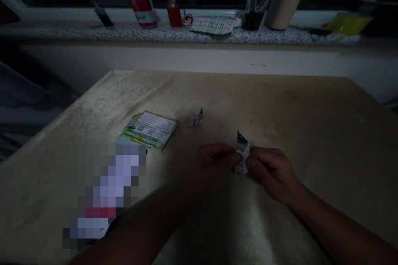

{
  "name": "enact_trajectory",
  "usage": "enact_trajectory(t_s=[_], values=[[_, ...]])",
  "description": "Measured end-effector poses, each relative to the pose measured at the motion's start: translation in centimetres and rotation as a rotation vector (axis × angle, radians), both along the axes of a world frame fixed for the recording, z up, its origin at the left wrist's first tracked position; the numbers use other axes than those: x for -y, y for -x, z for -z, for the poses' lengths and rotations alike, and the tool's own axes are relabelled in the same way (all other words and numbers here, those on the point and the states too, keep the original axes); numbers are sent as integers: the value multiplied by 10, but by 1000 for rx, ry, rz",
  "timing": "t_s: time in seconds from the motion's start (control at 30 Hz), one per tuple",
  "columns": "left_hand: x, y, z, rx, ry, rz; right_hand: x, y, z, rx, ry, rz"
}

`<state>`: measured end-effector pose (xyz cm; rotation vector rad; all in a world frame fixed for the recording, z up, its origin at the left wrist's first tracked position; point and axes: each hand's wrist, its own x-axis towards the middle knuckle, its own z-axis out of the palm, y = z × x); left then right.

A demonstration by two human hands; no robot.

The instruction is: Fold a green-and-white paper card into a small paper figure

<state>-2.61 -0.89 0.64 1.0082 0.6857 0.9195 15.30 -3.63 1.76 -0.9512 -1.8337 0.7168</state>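
Observation:
A small folded piece of printed paper (242,158) is held upright above the table, its dark pointed tip sticking up. My left hand (216,159) pinches its left edge between thumb and fingers. From the right, my right hand (273,169) grips the opposite edge the same way. Farther back on the table lies another small folded paper piece (196,118), with a dark tip pointing up; neither hand touches it. A stack of green and white printed leaflets (155,130) rests to the left of it.
A pixelated long object (112,186) lies near my left forearm on the table (326,132). Along the speckled windowsill (77,29) stand a red can (143,10), a small red bottle (174,14), a printed packet (213,25), a shaker bottle (258,2) and a tall cardboard tube (289,0).

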Motion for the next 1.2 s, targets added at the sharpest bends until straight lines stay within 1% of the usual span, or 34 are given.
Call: enact_trajectory(t_s=[0.1, 0.33, 0.53, 0.63, 0.73, 0.87, 0.93, 1.07, 1.2], values=[[2, -2, -3, 0, 14, 26, 1, 1, -1, 1, -1, -57], [5, 0, -7, 23, 2, 46, 3, -1, 1, -6, 19, -69], [7, -1, -5, 21, -2, 98, 2, -2, 2, -32, 19, 14], [8, -1, -4, -3, 5, 107, 4, -1, 1, -43, 14, 28], [8, 1, -4, -10, 16, 95, 6, 0, 1, -75, 59, 10], [7, 2, -8, -40, 15, 71, 6, -3, 7, -161, 138, -4], [7, 2, -9, -41, 16, 61, 5, -5, 9, -182, 148, -7], [6, 1, -8, -42, 28, 74, 4, -5, 8, -146, 131, -46], [6, 1, -4, -20, 26, 129, 5, -3, 5, -112, 112, -57]])
